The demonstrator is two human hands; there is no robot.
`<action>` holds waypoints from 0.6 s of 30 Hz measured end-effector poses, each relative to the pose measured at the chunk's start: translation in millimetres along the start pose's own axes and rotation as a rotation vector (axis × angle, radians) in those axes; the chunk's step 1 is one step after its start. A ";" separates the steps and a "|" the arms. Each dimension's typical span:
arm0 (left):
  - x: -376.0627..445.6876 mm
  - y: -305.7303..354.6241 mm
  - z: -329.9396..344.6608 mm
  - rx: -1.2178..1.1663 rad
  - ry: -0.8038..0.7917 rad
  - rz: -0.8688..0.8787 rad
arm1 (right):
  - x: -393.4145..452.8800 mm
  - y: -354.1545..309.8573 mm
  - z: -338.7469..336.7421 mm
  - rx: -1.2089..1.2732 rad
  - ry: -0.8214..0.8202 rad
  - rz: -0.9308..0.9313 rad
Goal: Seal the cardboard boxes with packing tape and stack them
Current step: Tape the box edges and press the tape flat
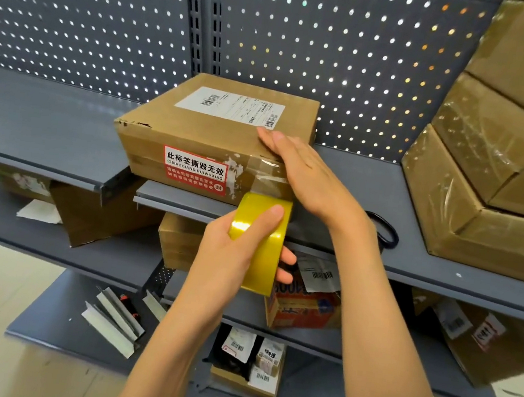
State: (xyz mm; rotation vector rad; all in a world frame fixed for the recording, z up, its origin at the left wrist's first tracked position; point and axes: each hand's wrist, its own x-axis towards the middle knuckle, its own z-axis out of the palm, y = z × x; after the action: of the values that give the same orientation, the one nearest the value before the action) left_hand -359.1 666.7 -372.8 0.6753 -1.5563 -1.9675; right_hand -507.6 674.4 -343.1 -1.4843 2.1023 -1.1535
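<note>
A flat cardboard box [196, 127] with a white shipping label on top and a red sticker on its front lies on the grey shelf [48, 126]. My right hand [303, 173] lies flat over the box's near right corner, fingers straight, pressing on it. My left hand [231, 250] grips a yellow roll of packing tape [262, 241] just below that corner. A clear strip of tape runs from the roll up onto the box's front face.
A stack of taped cardboard boxes [494, 180] stands at the right on the same shelf. Black scissors [385, 233] lie behind my right wrist. Lower shelves hold more boxes [303, 305] and parcels. A perforated grey panel [306, 39] closes the back.
</note>
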 end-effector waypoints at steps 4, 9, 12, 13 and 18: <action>-0.1 0.4 -0.9 0.006 0.005 0.006 | 0.9 2.5 2.9 0.103 0.006 0.016; -1.0 0.5 0.2 0.021 -0.005 0.006 | -10.3 5.4 -13.4 0.376 0.310 -0.035; -0.7 -0.3 0.7 0.024 -0.001 0.005 | -35.1 29.1 -24.7 0.044 0.567 0.056; -0.4 -0.6 0.7 0.025 0.002 0.005 | -44.3 38.5 -26.7 -0.106 0.585 0.126; 0.0 -1.3 1.3 0.026 0.012 0.011 | -70.1 70.9 -25.5 -0.456 0.448 0.407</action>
State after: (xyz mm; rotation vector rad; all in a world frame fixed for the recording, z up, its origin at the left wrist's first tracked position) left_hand -360.2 667.9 -373.8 0.6861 -1.5774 -1.9349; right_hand -540.7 757.5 -394.0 -0.9192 2.9550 -0.9500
